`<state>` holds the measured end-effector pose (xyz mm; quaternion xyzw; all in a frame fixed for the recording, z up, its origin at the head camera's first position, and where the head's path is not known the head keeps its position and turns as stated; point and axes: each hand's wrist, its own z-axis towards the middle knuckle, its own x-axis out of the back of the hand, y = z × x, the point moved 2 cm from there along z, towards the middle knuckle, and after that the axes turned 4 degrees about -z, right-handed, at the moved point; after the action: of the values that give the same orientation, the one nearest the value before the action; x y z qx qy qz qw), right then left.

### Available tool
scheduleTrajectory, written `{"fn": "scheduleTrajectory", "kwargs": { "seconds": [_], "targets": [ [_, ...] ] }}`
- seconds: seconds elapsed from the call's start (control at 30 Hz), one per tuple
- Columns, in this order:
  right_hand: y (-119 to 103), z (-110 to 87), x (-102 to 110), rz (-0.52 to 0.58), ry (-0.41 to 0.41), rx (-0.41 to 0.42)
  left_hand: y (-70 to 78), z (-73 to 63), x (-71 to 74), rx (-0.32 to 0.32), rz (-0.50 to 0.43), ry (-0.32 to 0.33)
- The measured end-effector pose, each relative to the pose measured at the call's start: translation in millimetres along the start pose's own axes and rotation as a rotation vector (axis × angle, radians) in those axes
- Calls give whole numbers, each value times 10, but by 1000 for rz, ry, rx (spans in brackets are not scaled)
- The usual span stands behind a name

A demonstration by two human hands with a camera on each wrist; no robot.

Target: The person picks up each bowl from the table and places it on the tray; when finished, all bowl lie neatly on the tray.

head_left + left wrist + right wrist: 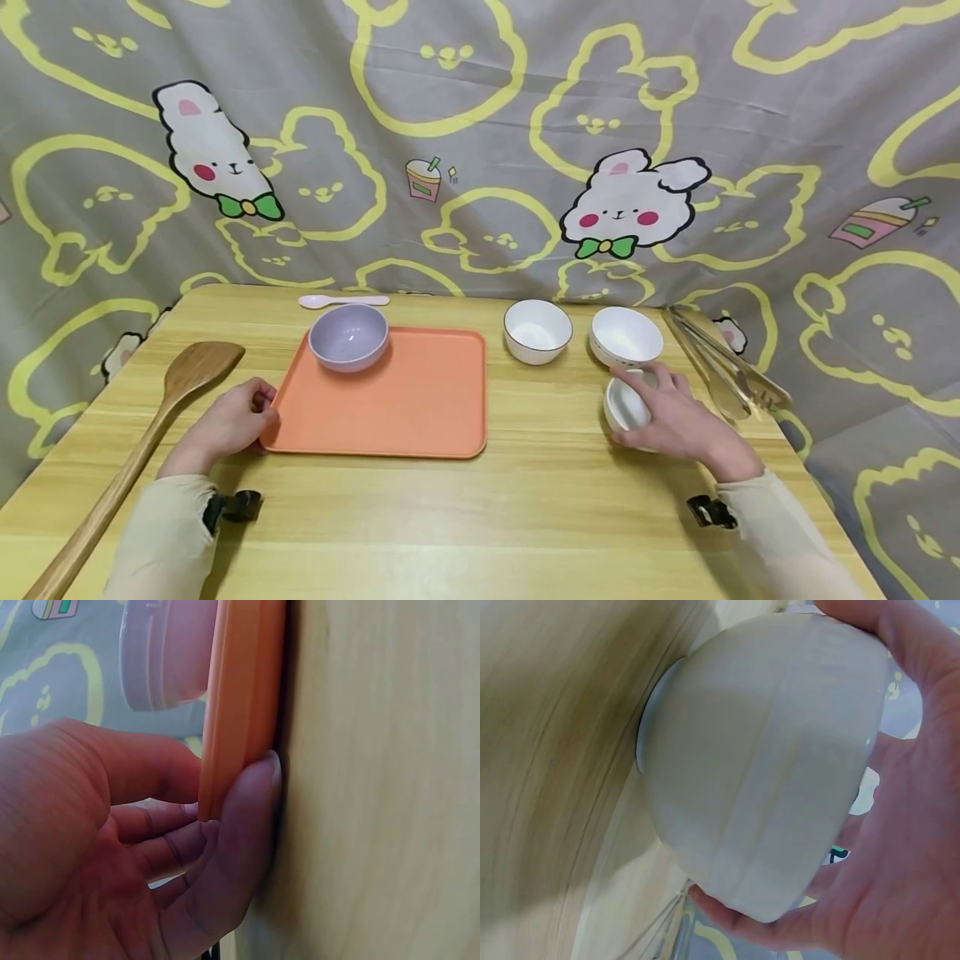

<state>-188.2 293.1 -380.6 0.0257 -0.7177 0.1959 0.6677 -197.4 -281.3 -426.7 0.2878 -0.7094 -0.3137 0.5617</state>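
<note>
At the left side of the orange tray (420,392), my left hand (234,419) pinches its rim near the front corner. The left wrist view shows digits on both faces of the tray edge (238,697). A lavender bowl (349,337) stands on the tray's back left corner. Over on the right, my right hand (675,417) spans a white bowl (626,407) from above and grips it by opposite sides. In the right wrist view this bowl (757,757) shows its smooth outer wall, its foot close to the tabletop.
Two more white bowls, one dark-rimmed (537,332) and one patterned (626,336), stand behind. A pink spoon (345,301) lies at the back, a wooden spatula (176,387) at the left. Metal utensils (723,362) lie at the right. A patterned curtain (480,150) hangs behind the table.
</note>
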Motion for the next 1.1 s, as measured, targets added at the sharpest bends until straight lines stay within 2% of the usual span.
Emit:
{"fn": "scheduleTrajectory", "kwargs": {
  "seconds": [0.3, 0.7, 0.93, 1.1],
  "targets": [
    [-120, 91, 24, -12, 8, 39, 1, 3, -5, 3, -13, 7],
    [-561, 289, 91, -13, 12, 115, -7, -27, 8, 12, -19, 9],
    [-771, 447, 103, -39, 26, 180, -6, -25, 9, 6, -28, 8],
    [-910, 542, 113, -62, 11, 195, -1, -6, -5, 4, -29, 11]
  ]
}}
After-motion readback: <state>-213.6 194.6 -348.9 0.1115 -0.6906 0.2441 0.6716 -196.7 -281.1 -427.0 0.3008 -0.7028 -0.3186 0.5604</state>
